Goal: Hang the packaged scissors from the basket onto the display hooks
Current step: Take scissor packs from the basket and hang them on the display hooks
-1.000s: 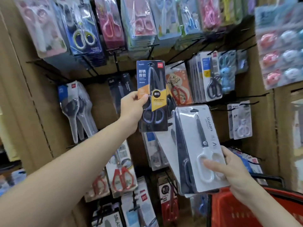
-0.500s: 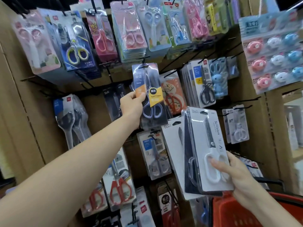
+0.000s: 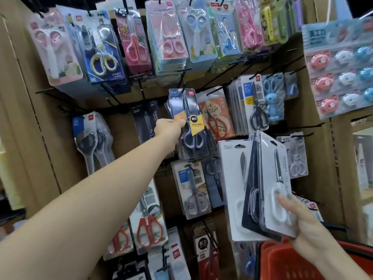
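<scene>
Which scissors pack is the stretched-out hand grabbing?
The dark pack with the orange-and-yellow label, pinched by the left hand; the right hand holds white and black packs.

left hand (image 3: pixel 168 129) reached further out, arm straighter | blue scissors pack (image 3: pixel 189 126) went from mid-air up to the black hook (image 3: pixel 182 81), top edge at its tip | right hand (image 3: pixel 298 217): stack (image 3: pixel 258 188) fanned wider, rear white card showing

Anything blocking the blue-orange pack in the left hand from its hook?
Nothing visible. The left hand holds the blue-orange pack with its top at the black hook; similar packs hang just behind it.
</scene>
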`<state>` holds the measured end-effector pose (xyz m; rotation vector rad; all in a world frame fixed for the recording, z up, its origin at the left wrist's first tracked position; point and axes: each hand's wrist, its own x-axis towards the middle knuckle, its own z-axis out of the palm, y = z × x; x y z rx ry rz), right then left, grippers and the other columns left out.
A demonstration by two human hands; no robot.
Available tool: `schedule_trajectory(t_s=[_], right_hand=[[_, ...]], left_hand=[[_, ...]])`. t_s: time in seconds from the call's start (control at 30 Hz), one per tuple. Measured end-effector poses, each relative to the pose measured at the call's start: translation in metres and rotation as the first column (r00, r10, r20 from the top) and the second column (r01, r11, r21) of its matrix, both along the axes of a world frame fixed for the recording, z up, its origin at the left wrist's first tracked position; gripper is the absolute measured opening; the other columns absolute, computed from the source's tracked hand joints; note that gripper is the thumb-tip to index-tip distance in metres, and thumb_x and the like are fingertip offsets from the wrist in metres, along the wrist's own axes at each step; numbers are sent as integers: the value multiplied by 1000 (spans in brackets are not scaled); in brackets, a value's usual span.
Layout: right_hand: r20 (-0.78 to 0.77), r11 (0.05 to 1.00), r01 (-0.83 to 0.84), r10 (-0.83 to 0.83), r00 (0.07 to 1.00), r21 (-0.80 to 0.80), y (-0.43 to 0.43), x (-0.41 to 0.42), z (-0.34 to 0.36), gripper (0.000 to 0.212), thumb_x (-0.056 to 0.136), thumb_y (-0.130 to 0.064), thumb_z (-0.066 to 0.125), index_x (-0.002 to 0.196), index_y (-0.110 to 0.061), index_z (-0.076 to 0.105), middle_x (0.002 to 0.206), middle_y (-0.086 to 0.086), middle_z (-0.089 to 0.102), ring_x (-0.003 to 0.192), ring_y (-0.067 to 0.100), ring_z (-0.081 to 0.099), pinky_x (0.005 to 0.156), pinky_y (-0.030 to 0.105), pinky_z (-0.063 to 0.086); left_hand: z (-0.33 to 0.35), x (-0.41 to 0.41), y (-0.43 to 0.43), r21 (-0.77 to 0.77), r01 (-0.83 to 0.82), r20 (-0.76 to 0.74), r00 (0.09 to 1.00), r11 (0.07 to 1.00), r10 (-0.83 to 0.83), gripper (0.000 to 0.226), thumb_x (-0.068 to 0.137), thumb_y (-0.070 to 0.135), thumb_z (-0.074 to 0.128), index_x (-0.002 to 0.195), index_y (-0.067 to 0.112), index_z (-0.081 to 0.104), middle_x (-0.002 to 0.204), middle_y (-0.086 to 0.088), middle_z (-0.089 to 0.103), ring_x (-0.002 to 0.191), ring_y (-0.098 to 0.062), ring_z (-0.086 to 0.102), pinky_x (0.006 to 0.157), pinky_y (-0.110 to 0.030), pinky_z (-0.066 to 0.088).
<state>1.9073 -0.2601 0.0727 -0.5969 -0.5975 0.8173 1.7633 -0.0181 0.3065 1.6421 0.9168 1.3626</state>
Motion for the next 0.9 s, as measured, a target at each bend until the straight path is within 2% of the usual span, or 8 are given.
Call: schedule_trajectory(t_s=[0.1,0.27,0.33,0.4,0.53,0.63,0.73,0.9], right_hand=[[12,1000,-1,1,1000,4,-2,1,1,49,70,-24,76,119,-17,71,112,4,77,93,19,78,65,34,63],[55,1000,3,-4,998,15,0,-9,8,39,88,-18,64,126,-12,67,119,15,75,98,27,76,72,38,64],[62,999,3,-5,998,34,2,-16,12,37,90,-16,61,125,-12,68,118,16,75,98,28,76,73,37,64],[67,999,7,-9,998,39,5,-22,14,35,89,-18,61,122,-13,71,118,15,75,98,27,76,71,36,63],[60,998,-33,31,998,44,11,-33,18,24,89,-19,60,105,-20,79,111,10,78,94,24,77,68,33,63],[88,999,-29,26,996,34,19,-40,19,21,89,-18,65,106,-19,77,116,14,75,103,28,75,75,37,63],[129,999,-18,12,992,51,30,-50,23,42,94,-11,61,136,-10,62,128,18,70,111,33,72,80,40,63],[149,997,-17,6,989,77,44,-60,27,49,92,-11,69,140,-10,59,133,18,68,119,39,68,88,52,60]], left_hand=[[-12,5,-1,-33,-30,-2,1000,999,30,38,84,32,85,112,11,73,107,-8,74,88,-21,67,81,-36,60],[-47,-5,-37,256,-265,20,963,930,269,47,81,15,83,114,25,51,112,2,53,97,-16,56,78,-30,45],[-60,-12,-55,261,-120,8,992,958,123,36,87,20,78,114,22,55,108,4,57,97,-16,59,74,-27,47],[-75,-16,-75,104,143,-41,989,984,-139,32,93,28,73,121,17,60,108,1,66,96,-20,67,77,-32,56],[-124,-21,-105,-143,438,-173,872,888,-458,34,99,37,67,127,18,62,111,1,73,91,-14,70,75,-34,59],[-146,-38,-108,-91,427,-103,895,900,-435,17,103,25,63,119,21,65,113,1,77,106,-20,73,99,-50,57],[-145,-62,-103,-13,407,-74,911,913,-407,15,104,16,59,117,20,66,110,-4,78,102,-24,75,96,-51,58],[-130,-97,-87,59,289,41,956,955,-292,15,104,14,60,117,17,67,103,0,80,97,-19,77,90,-42,60]])
